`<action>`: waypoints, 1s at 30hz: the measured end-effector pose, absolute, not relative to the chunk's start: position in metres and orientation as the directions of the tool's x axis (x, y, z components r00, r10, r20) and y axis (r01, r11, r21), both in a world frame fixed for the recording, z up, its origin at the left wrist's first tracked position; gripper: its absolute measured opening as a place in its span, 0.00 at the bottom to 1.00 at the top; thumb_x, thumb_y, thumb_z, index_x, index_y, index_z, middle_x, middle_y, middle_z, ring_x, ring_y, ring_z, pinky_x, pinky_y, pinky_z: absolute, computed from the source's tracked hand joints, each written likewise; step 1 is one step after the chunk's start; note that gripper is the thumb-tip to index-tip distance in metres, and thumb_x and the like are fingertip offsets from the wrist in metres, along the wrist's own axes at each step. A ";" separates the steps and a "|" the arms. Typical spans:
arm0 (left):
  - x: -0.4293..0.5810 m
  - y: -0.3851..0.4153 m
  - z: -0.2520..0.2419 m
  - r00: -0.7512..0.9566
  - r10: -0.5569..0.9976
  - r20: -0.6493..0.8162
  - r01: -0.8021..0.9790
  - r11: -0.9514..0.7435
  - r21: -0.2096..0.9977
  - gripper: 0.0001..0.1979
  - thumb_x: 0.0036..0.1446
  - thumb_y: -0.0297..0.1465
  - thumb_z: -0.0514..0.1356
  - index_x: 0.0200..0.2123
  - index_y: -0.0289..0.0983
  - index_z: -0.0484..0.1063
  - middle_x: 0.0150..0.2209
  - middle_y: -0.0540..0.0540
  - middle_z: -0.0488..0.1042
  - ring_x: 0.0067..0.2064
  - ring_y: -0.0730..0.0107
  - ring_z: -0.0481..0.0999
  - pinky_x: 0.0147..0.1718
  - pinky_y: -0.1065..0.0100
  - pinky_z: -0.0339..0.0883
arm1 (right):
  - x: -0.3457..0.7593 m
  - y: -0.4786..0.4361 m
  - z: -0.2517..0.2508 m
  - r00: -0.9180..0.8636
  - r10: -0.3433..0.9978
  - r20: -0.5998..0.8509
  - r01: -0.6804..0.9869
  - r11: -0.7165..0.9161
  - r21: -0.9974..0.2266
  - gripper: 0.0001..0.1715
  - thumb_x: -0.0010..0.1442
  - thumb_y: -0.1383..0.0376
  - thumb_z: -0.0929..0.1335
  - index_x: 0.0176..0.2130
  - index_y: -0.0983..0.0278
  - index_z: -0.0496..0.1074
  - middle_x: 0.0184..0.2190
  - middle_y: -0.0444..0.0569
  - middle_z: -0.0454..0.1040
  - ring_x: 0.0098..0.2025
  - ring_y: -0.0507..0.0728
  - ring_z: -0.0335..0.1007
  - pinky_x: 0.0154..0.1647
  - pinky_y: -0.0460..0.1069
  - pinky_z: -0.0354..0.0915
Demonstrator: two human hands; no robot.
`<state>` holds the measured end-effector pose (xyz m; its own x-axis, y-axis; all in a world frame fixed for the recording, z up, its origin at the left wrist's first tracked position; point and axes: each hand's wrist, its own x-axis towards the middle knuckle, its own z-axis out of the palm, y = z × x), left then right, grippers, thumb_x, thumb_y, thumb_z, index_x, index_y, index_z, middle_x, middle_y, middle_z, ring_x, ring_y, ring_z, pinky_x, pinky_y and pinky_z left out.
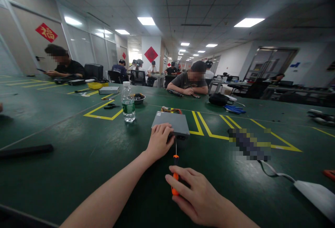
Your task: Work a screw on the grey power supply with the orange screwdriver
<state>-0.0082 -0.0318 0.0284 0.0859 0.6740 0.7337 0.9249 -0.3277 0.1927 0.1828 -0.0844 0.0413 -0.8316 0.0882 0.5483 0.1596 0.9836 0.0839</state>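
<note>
A grey metal computer power supply (176,122) lies on the green table, a bundle of coloured wires (171,110) at its far side. My left hand (160,140) grips its near left corner, fingers over the top and thumb at the front face. In front of the box is a screwdriver (175,177) with an orange and black handle. Its thin shaft points away from me, and the tip meets the lower front of the power supply; the exact contact point is hidden. My right hand (193,193) holds the handle between thumb and fingers.
A water bottle (128,105) stands left of the power supply, near a metal bowl (138,98). Yellow tape (211,130) marks the table. Blue gloves (235,109) and a black case (218,98) lie at right. A person (187,81) leans on the far edge.
</note>
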 end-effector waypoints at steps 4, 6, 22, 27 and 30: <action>-0.008 -0.032 0.028 0.081 0.665 0.742 0.928 -0.322 0.188 0.08 0.55 0.30 0.57 0.40 0.40 0.65 0.47 0.46 0.70 0.52 0.63 0.65 0.51 0.58 0.54 | 0.180 -0.084 0.042 -0.839 0.030 0.543 0.141 0.977 0.162 0.15 0.65 0.64 0.58 0.46 0.67 0.67 0.44 0.60 0.72 0.40 0.57 0.71 0.34 0.51 0.66; -0.008 -0.032 0.028 0.079 0.664 0.743 0.928 -0.322 0.189 0.08 0.55 0.30 0.57 0.40 0.40 0.65 0.47 0.46 0.70 0.52 0.63 0.66 0.51 0.58 0.55 | 0.178 -0.083 0.039 -0.822 0.016 0.569 0.134 0.977 0.166 0.14 0.65 0.65 0.59 0.44 0.69 0.68 0.45 0.61 0.71 0.38 0.57 0.72 0.32 0.51 0.66; -0.008 -0.032 0.028 0.082 0.668 0.740 0.925 -0.327 0.192 0.09 0.54 0.30 0.57 0.40 0.40 0.65 0.48 0.46 0.70 0.52 0.62 0.65 0.51 0.58 0.54 | 0.182 -0.082 0.041 -0.785 0.037 0.619 0.146 0.981 0.127 0.13 0.63 0.64 0.61 0.45 0.68 0.68 0.43 0.62 0.72 0.39 0.59 0.71 0.33 0.53 0.69; -0.009 -0.031 0.027 0.085 0.671 0.737 0.923 -0.331 0.194 0.09 0.55 0.30 0.57 0.40 0.40 0.64 0.48 0.46 0.69 0.52 0.63 0.65 0.51 0.59 0.54 | 0.182 -0.081 0.031 -0.740 0.040 0.672 0.159 0.980 0.117 0.09 0.63 0.64 0.62 0.38 0.68 0.67 0.42 0.61 0.72 0.36 0.57 0.71 0.33 0.50 0.69; -0.008 -0.031 0.027 0.084 0.672 0.736 0.925 -0.328 0.194 0.08 0.55 0.30 0.57 0.40 0.40 0.64 0.48 0.46 0.69 0.52 0.63 0.65 0.51 0.59 0.53 | 0.185 -0.081 0.030 -0.747 0.095 0.658 0.168 0.985 0.049 0.14 0.64 0.60 0.60 0.41 0.69 0.66 0.43 0.61 0.71 0.41 0.58 0.71 0.37 0.51 0.70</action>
